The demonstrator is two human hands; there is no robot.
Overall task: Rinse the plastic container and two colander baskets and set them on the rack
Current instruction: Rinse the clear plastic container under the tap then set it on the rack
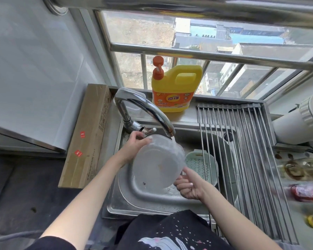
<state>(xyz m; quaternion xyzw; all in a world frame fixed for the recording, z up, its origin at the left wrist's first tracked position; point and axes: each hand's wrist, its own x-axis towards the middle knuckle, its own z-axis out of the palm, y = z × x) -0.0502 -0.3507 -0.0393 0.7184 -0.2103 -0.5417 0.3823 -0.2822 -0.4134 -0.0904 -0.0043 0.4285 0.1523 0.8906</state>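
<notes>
I hold a clear round plastic container [157,163] tilted over the steel sink [126,199], its far rim under the running faucet [143,110]. My left hand [135,143] grips its upper left rim. My right hand [187,186] grips its lower right rim. A pale green colander basket [200,164] lies in the sink to the right of the container, partly under the roll-up rack [246,150] of steel rods that covers the sink's right side. A second basket is not clearly visible.
A yellow dish-soap jug [175,87] stands on the window sill behind the faucet. A long cardboard box [87,136] lies left of the sink. A white appliance [300,121] and bottles [305,192] crowd the counter at the right.
</notes>
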